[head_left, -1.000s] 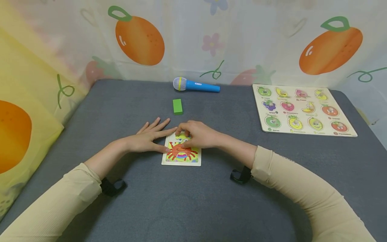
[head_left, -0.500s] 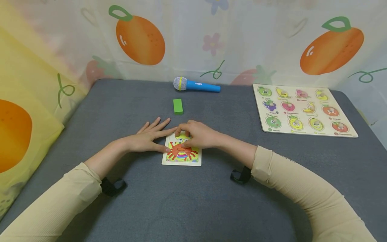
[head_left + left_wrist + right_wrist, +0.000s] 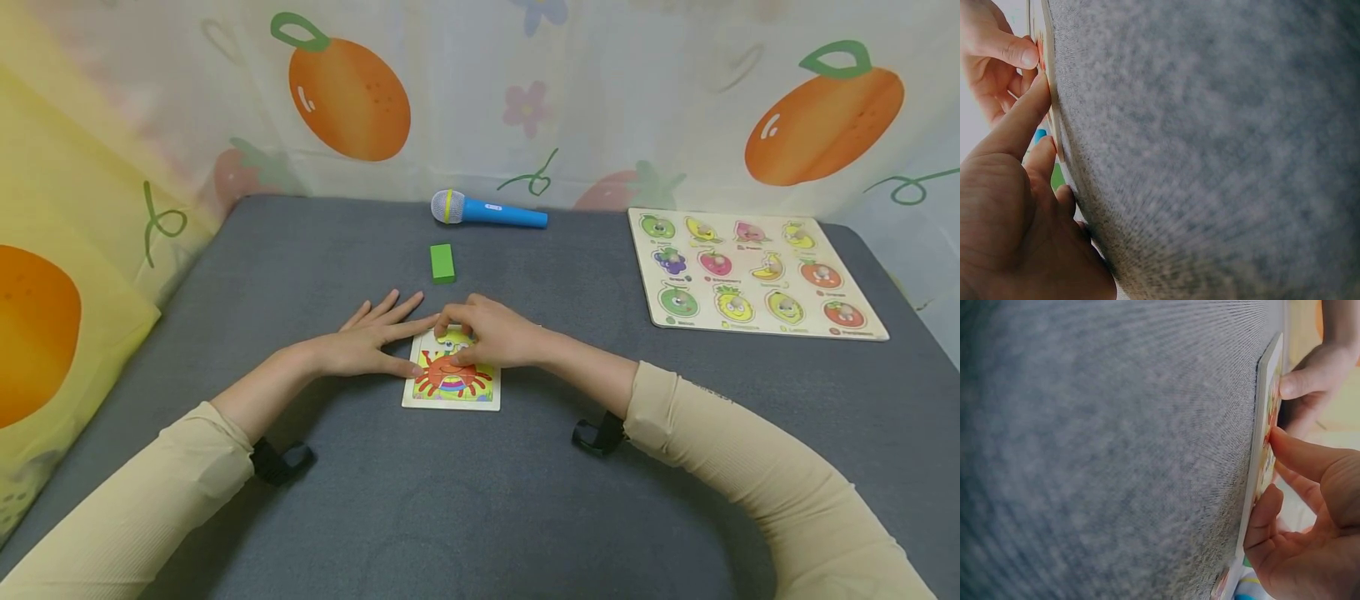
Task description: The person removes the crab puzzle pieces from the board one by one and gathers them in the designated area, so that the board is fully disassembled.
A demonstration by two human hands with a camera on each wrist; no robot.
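On the wide tabletop (image 3: 465, 500), the left hand (image 3: 363, 348) touches the puzzle's (image 3: 452, 390) edge.

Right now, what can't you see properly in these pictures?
- Head view: part of the upper half of the crab puzzle, covered by the right hand.
- Right wrist view: whether the fingers pinch a loose piece; they block it.
- Left wrist view: the crab, squashed by the edge-on angle.
- Head view: most lettering on the fruit board, too small.

Fruit board (image 3: 706, 302) captions, microphone (image 3: 517, 217) label: too small to read.
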